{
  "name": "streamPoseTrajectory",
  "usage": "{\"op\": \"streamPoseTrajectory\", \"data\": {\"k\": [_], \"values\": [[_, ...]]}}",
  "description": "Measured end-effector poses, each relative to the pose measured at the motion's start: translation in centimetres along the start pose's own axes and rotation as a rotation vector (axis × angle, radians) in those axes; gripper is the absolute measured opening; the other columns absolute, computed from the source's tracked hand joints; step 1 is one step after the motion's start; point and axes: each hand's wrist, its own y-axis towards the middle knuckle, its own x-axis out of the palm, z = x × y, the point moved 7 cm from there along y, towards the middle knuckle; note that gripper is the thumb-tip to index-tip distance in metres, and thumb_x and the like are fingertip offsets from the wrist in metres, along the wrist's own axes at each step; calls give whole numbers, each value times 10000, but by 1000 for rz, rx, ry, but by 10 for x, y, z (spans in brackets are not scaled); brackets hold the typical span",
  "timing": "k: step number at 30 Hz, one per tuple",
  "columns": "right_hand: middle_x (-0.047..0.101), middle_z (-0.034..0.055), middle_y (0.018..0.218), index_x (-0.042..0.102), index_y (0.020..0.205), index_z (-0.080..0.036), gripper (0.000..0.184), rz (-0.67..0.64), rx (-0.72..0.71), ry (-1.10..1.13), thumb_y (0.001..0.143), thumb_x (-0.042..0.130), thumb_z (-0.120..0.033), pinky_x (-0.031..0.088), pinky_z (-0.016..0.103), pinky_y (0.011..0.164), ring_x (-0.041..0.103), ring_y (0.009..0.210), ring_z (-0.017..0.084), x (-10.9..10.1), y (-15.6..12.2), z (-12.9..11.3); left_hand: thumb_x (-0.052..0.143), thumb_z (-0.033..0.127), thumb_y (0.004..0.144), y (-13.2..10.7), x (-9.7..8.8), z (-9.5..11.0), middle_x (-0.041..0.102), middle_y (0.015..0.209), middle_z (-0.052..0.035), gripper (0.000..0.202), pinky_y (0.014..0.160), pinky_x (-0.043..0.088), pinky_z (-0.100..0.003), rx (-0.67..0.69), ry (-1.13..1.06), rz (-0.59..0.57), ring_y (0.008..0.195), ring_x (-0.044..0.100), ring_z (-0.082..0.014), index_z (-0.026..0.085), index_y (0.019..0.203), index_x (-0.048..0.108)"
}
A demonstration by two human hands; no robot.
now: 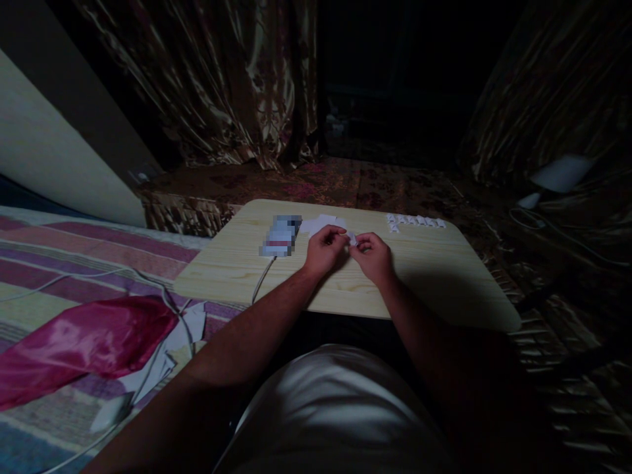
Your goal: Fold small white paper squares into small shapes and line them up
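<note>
Both my hands meet over the middle of a light wooden lap table (pixel 444 276). My left hand (pixel 324 250) and my right hand (pixel 374 255) pinch a small white paper piece (pixel 352 238) between their fingertips, just above the tabletop. Loose white paper pieces (pixel 320 224) lie on the table right behind my left hand. A row of several small folded white paper pieces (pixel 417 222) lies along the far right edge. A blurred flat object (pixel 280 236) with a cable (pixel 261 280) attached lies left of my left hand.
A striped bedsheet (pixel 74 263) covers the left side, with a pink shiny cloth (pixel 83 339), white papers (pixel 190 326) and white cables on it. Dark patterned curtains (pixel 217 85) hang behind the table. A pale object (pixel 560 174) sits at the dim far right.
</note>
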Motion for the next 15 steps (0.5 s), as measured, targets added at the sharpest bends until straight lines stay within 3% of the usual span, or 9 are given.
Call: {"op": "streamPoseTrajectory", "data": {"k": [8, 15], "values": [[630, 33, 894, 646, 895, -244, 159, -10, -163, -210, 739, 663, -265, 470, 332, 770, 585, 751, 184, -5, -5, -24, 697, 326, 692, 2, -2, -5, 646, 669, -11, 162, 619, 423, -257, -54, 23, 4, 625, 542, -130, 164, 701, 690], [665, 36, 921, 662, 910, -247, 167, -24, -108, -188, 747, 655, -281, 490, 337, 745, 591, 722, 188, -2, -3, -13, 678, 305, 667, 8, -12, -20, 599, 613, 8, 138, 562, 396, -249, -178, -9, 114, 562, 504, -117, 169, 663, 653]]}}
